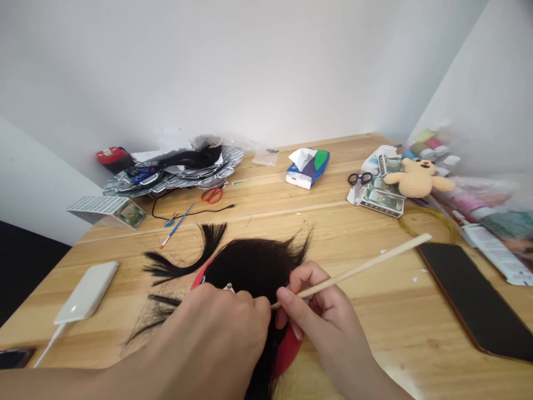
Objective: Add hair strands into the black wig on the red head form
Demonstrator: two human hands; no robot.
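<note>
A mass of black hair lies over a red rounded base at the front of the wooden table. Between the thumb and fingers of my right hand is a pale wooden stick, its thick end pointing up to the right and its thin end at the hair. My left hand is closed on the hair's left side, beside the stick's thin end; its fingertips are hidden, so what it grips cannot be made out. Loose black tufts spread out left of the hair.
A white power bank with a cable sits at left, a dark phone at right. Farther back are red scissors, a blue brush, a tissue pack, black scissors and a plush toy.
</note>
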